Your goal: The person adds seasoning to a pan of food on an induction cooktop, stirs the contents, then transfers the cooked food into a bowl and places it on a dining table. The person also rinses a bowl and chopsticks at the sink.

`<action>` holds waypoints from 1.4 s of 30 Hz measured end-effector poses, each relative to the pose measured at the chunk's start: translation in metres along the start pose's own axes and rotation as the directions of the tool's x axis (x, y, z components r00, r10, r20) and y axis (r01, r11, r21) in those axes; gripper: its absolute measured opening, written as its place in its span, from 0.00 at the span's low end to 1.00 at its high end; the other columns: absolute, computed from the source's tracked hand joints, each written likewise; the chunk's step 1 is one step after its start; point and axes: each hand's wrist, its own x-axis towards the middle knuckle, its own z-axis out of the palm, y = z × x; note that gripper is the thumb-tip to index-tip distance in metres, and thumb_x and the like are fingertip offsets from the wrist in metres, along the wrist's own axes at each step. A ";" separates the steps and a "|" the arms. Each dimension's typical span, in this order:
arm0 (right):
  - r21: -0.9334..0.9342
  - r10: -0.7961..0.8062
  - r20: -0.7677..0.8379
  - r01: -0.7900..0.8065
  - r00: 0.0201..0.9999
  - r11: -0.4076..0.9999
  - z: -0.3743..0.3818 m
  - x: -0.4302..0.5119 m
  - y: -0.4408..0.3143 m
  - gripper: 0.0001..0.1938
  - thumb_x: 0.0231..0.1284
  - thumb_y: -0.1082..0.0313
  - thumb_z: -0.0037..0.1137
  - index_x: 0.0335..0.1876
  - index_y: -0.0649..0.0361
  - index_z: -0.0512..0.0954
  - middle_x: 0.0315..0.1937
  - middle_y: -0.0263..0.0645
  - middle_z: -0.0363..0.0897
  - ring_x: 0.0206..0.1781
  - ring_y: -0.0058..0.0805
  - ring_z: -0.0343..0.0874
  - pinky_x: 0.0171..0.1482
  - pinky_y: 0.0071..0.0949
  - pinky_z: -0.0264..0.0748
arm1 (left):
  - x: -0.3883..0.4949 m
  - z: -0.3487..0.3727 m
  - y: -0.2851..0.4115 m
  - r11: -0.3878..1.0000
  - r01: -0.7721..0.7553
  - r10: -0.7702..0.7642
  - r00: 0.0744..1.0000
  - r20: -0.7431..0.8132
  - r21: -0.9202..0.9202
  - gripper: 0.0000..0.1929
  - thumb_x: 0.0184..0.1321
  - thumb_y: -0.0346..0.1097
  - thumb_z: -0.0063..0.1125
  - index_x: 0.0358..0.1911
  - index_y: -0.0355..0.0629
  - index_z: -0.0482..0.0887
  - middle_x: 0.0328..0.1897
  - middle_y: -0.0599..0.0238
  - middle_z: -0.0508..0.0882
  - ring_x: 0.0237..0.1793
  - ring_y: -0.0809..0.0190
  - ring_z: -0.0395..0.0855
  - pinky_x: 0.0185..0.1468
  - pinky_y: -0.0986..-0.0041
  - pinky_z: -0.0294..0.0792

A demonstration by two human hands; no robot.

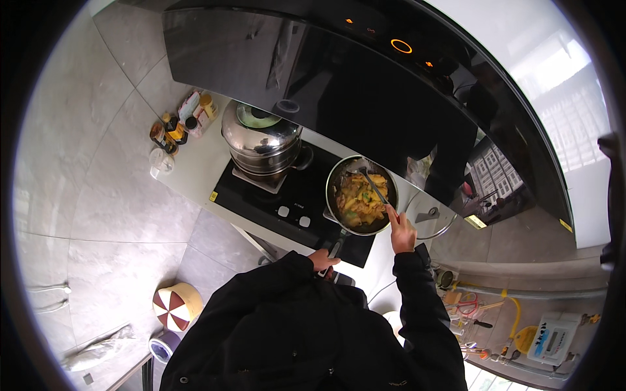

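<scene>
My left hand (324, 260) is wrapped around the handle (336, 249) of a frying pan (330, 207) on the right side of a black gas stove (254, 203). Chunky yellow-brown food (363, 200) with bits of green fills the pan. In my right hand (403, 233) is a long-handled spatula (375, 186); its head rests in the food near the pan's far side, partly covered. Just right of the pan, a glass lid (424, 213) with a dark knob lies on the counter.
A lidded steel steamer pot (264, 144) occupies the left burner. Several seasoning bottles and jars (175, 128) line the counter's left end. Overhead, a black range hood (352, 88) with lit orange controls reaches over the stove's back. A gas meter (551, 337) and yellow hose (517, 313) are at right.
</scene>
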 end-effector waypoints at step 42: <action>-0.068 -0.005 0.402 0.035 0.916 0.997 -0.101 0.027 0.028 0.14 0.75 0.66 0.54 0.60 0.39 0.82 0.37 0.36 0.78 0.35 0.39 0.86 0.34 0.41 0.80 | 0.000 0.004 0.004 1.000 -0.010 0.010 0.998 0.065 -0.005 0.19 0.69 0.40 0.63 0.23 0.33 0.83 0.22 0.56 0.86 0.23 0.56 0.88 0.30 0.62 0.78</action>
